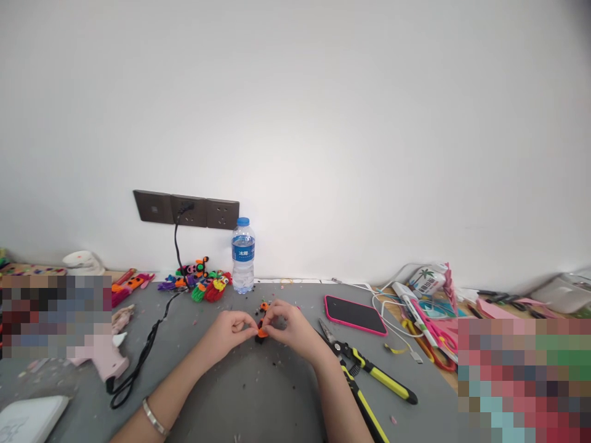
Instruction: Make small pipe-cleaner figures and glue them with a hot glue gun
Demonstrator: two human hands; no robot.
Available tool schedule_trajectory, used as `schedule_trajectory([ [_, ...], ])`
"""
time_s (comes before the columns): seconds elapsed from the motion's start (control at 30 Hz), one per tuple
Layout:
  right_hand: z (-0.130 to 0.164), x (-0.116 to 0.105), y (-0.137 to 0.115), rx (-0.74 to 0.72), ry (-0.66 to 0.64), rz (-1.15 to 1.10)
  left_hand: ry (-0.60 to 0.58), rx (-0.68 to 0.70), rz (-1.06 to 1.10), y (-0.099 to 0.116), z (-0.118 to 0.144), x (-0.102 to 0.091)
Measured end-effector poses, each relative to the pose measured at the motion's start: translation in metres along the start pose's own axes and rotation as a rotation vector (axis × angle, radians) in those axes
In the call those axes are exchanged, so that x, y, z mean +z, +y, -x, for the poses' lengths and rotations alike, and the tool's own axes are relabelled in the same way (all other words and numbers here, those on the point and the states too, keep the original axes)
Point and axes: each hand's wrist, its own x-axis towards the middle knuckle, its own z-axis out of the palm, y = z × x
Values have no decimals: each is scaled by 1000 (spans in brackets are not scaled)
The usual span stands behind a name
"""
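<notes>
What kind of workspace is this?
Likely a handicraft bench: both hands pinch a small orange-and-black fuzzy craft piece over a littered grey tabletop, with a pile of finished colourful fuzzy figures, yellow-handled cutting pliers and a pink glue gun nearby.

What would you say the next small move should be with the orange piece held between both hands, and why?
Probably keep twisting it in place. Both the left hand and right hand pinch the small orange piece just above the grey table, and the yellow-handled pliers lie untouched beside the right hand.
</notes>
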Motion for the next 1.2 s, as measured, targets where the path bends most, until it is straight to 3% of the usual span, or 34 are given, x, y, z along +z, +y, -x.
schedule_trajectory([
  [1.0, 3, -3, -10, 9, 11, -4, 36, 22, 16, 2, 2, 0],
  [1.2, 4, -8, -8, -55, 142, 29, 198, 35, 63, -1, 1, -3],
])
